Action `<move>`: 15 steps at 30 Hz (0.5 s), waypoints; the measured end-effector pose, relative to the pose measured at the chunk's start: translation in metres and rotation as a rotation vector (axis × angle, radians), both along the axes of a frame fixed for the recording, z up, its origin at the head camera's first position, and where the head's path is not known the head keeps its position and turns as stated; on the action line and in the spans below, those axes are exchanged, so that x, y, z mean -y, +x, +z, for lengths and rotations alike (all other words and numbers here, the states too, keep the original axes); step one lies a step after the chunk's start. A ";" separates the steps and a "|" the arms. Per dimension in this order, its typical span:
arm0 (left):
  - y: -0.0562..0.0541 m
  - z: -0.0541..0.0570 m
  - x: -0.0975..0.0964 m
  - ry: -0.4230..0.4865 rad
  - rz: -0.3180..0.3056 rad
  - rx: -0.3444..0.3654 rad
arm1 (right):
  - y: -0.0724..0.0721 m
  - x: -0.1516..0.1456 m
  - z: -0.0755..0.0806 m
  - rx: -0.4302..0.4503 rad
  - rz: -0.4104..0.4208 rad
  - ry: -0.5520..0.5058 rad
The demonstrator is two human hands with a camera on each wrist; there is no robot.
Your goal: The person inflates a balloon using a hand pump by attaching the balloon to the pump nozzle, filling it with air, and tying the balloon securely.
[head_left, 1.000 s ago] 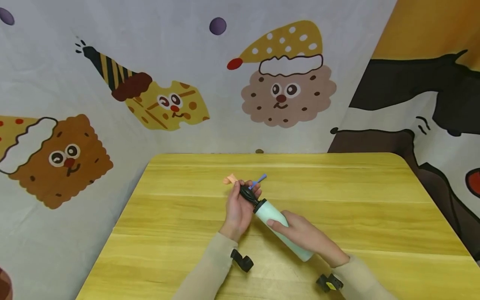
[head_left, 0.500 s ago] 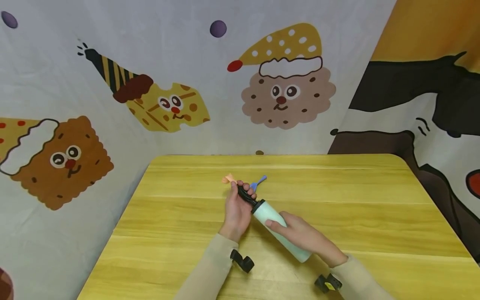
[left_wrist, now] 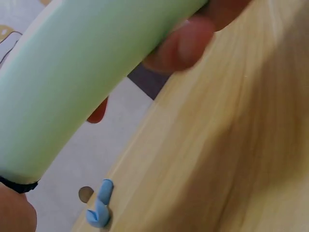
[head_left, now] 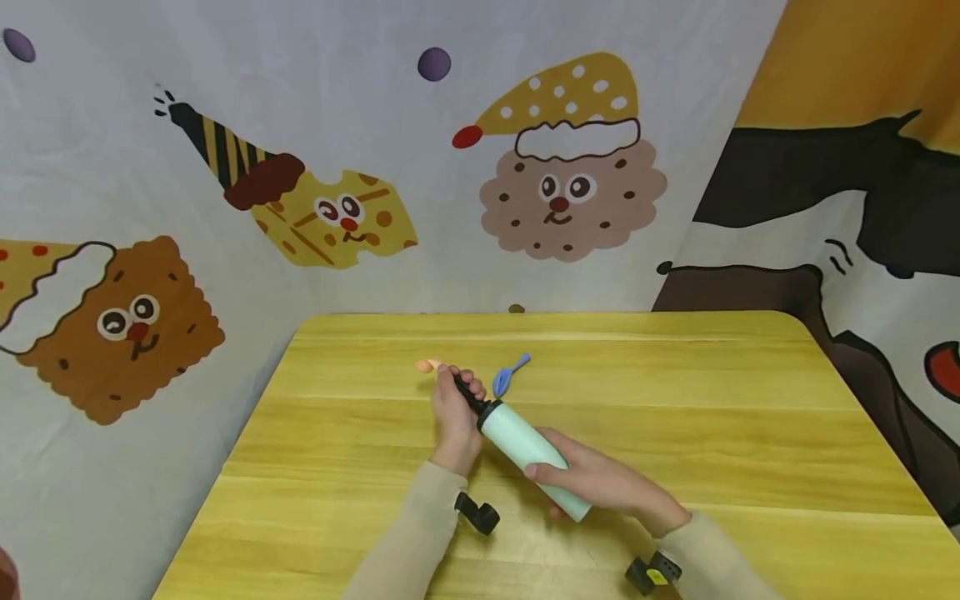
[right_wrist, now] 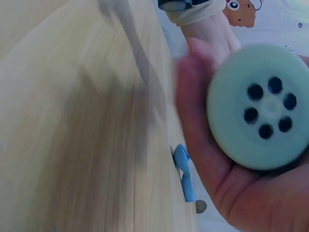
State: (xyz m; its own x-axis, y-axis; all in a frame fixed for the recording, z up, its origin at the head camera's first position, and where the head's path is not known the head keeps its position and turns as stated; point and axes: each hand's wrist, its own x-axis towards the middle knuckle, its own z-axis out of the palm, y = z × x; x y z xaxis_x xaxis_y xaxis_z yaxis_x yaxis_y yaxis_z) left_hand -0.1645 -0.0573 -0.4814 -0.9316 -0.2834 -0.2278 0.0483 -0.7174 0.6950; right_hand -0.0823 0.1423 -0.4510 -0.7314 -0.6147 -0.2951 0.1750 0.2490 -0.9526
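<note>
In the head view a mint-green hand pump (head_left: 525, 446) is held slanting over the table between both hands. My left hand (head_left: 454, 417) grips its narrow black end, fingers curled round it. A peach-coloured balloon (head_left: 427, 365) pokes out past those fingers; its neck is hidden by the hand. My right hand (head_left: 596, 477) holds the green barrel near its lower end. That barrel's round end face (right_wrist: 269, 108), with a ring of several dark holes, shows in the right wrist view. Just beyond the pump, a limp blue balloon (head_left: 504, 381) lies on the table.
The wood-grain table (head_left: 697, 417) reaches back to a hanging cloth (head_left: 450, 283) printed with cartoon snacks in party hats. Small black cameras (head_left: 477, 514) are strapped to both wrists over light sleeves.
Both hands have shifted left with the pump, and the peach balloon has moved left too. The left fingers have curled closer round the black end. More of the blue balloon shows now.
</note>
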 end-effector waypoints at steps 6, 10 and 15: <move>0.001 0.007 0.012 0.213 -0.142 -0.087 | 0.001 -0.001 0.000 0.013 -0.041 -0.024; 0.002 0.010 0.020 0.396 -0.285 -0.191 | 0.002 -0.004 0.002 0.039 -0.053 -0.055; 0.004 0.009 0.026 0.511 -0.357 -0.250 | 0.002 -0.005 0.005 0.052 -0.036 -0.095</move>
State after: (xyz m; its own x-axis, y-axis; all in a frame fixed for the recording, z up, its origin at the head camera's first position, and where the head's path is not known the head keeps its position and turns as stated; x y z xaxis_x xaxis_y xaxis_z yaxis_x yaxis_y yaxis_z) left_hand -0.1605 -0.0829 -0.4724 -0.9903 0.1379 -0.0169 -0.1375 -0.9551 0.2625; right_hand -0.0806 0.1469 -0.4457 -0.7386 -0.6157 -0.2747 0.2320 0.1505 -0.9610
